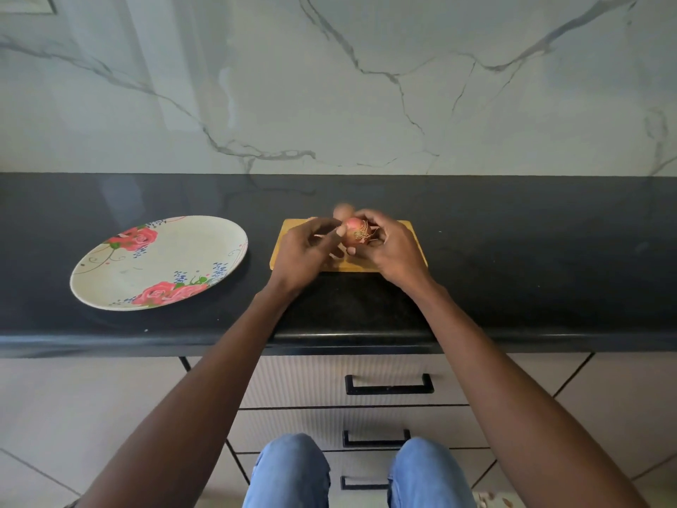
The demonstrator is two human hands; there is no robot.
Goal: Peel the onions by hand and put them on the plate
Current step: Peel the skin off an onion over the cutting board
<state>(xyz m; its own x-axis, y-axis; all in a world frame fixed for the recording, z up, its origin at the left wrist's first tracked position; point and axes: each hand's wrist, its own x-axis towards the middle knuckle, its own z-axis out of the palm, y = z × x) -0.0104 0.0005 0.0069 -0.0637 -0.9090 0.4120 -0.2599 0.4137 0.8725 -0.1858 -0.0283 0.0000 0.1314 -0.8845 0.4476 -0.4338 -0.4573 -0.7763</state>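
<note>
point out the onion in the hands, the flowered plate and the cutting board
onion (356,231), head view, on its pink skin beside the root hairs
flowered plate (146,267), head view, on the bare cream middle
cutting board (415,251), head view, on the bare wood at its right edge

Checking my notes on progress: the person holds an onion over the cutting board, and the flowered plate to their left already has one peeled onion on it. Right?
Not quite. In the head view the flowered plate holds no onion. The rest stands: the onion is held over the cutting board.
</note>
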